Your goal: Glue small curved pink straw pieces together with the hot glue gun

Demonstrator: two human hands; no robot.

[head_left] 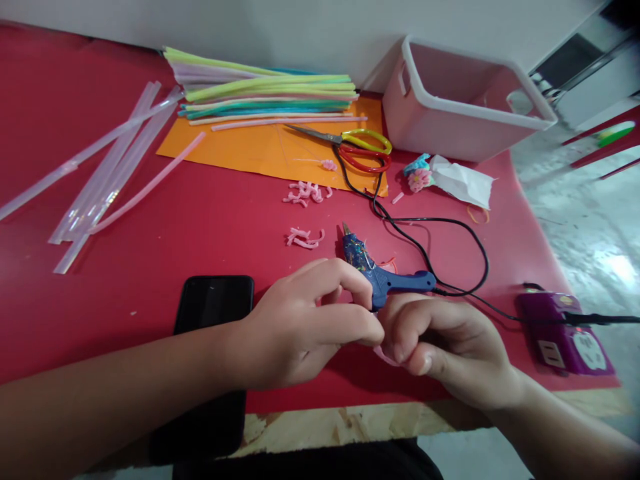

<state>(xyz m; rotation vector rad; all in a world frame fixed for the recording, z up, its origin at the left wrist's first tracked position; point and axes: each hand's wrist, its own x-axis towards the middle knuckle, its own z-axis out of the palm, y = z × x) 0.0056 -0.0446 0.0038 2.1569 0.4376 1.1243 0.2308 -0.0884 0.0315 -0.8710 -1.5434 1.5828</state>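
Observation:
My left hand (305, 320) and my right hand (445, 347) meet near the front edge of the red table (150, 227), fingers curled and pinched together on a small pink straw piece (384, 355) that pokes out below them. Just behind the fingertips lies a blue glue gun (380, 273), its nozzle pointing away from me. Small curled pink straw bits (305, 238) and another cluster of pink bits (307, 193) lie farther back.
A black phone (213, 313) lies under my left forearm. Clear glue sticks (100, 180) lie at left. Coloured straws (265, 93), orange paper (250, 150) and scissors (350, 141) lie at the back. A white bin (465, 127), crumpled paper (463, 181) and a purple power strip (565, 333) are at right.

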